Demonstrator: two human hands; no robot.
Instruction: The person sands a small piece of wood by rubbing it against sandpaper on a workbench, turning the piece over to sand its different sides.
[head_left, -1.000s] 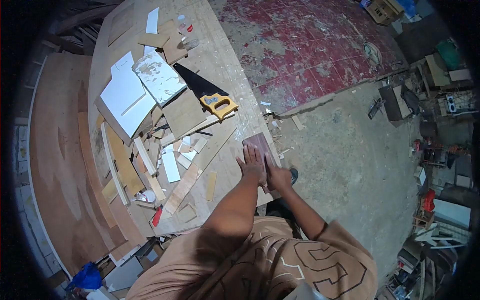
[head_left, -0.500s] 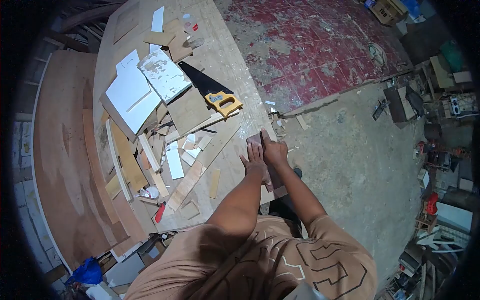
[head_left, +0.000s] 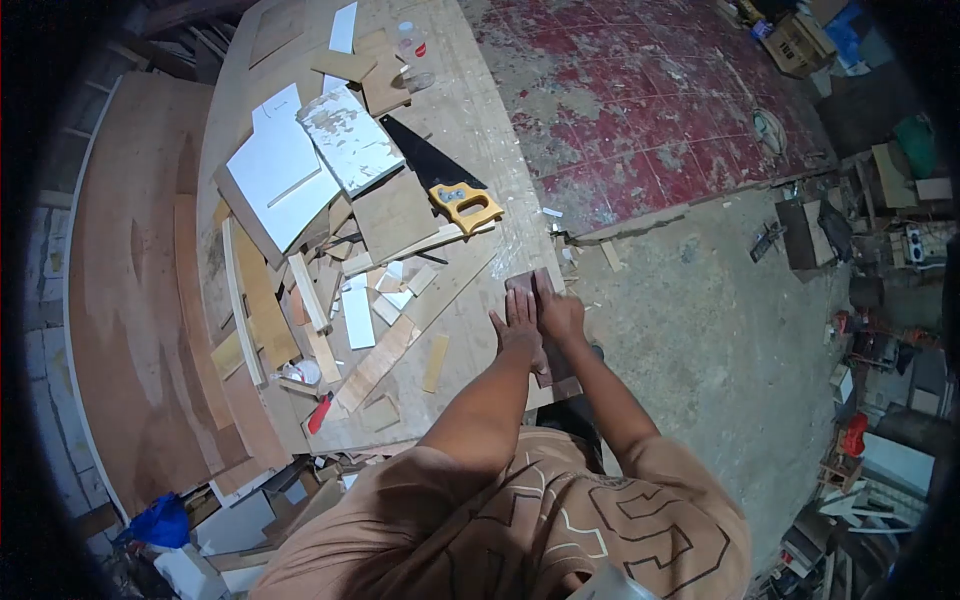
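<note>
My left hand [head_left: 517, 325] lies flat with fingers spread on a narrow dark brown board [head_left: 521, 284] at the worktable's right edge. My right hand [head_left: 562, 318] is beside it, on the board's right long side. Its index finger points forward along that edge and the other fingers are curled; whatever they may hold is hidden. The board runs lengthwise toward my body, its near end by the table corner. Farther up the table lies a handsaw [head_left: 452, 190] with a yellow handle, touched by neither hand.
White sheets [head_left: 275, 165], a paint-marked panel [head_left: 350, 135] and several wood offcuts [head_left: 375, 365] cover the table's left part. A red-handled tool [head_left: 320, 412] lies at the near edge. A clear bottle [head_left: 408, 42] is at the far end. Concrete floor [head_left: 680, 330] lies to the right.
The whole view has shifted slightly, so the table appears farther right and lower. My right hand has moved slightly toward me along the board's edge; my left hand stays on the board.
</note>
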